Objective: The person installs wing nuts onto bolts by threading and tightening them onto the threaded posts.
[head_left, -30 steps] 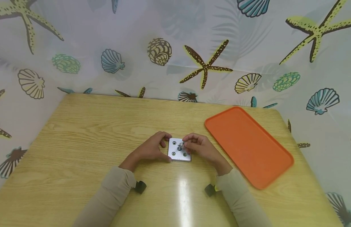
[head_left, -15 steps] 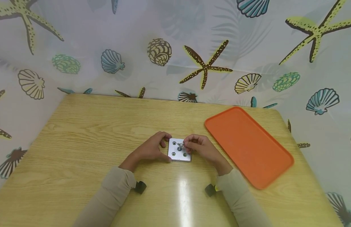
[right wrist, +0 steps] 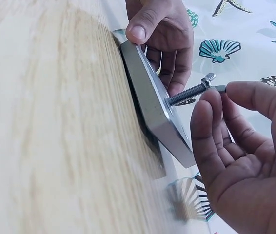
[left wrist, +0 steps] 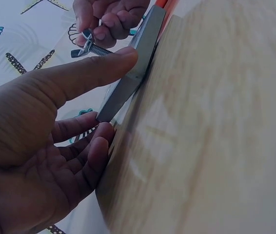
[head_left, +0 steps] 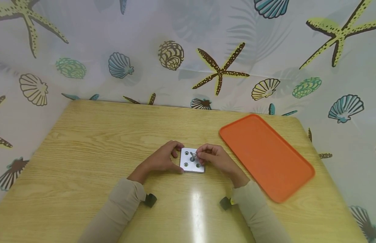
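Between the left and right edges of the yellow-brown wood-grain table [head_left: 115,135] lies a square silver metal plate [head_left: 190,164], bearing 3 visible holes and a central silver threaded metal bolt [right wrist: 189,94] with a winged top. The left hand [head_left: 163,158] grips the plate's left side between thumb and fingers; the right hand [head_left: 216,158] pinches the winged top. The step in hand appears to be turning the bolt; the next move likely calls for a steady plate and a secure pinch. A rectangular orange tray [head_left: 267,158] lies toward the table's far right corner. No writing is legible.
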Motion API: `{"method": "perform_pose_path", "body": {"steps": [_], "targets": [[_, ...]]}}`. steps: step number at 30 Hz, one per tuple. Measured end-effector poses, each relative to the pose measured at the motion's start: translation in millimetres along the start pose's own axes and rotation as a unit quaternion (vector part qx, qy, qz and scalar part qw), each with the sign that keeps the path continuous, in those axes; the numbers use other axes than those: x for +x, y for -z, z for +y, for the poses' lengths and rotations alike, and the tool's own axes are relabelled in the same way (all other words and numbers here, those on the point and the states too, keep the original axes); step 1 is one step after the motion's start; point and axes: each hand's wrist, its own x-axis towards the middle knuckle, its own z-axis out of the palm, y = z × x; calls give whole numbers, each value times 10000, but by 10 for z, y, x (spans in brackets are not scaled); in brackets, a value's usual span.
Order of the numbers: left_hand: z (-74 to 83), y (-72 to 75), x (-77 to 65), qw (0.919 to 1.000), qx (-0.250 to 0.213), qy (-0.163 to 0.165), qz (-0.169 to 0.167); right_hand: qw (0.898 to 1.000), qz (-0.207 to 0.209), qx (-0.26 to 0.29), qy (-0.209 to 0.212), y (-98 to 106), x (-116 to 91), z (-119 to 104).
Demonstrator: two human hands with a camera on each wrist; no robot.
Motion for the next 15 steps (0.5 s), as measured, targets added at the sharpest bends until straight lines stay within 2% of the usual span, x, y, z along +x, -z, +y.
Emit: {"method": "perform_pose_path", "body": {"steps": [15], "targets": [[15, 4, -7, 10000, -10, -4, -4, 9993, -338, 87, 130, 19, 29, 30]]}}
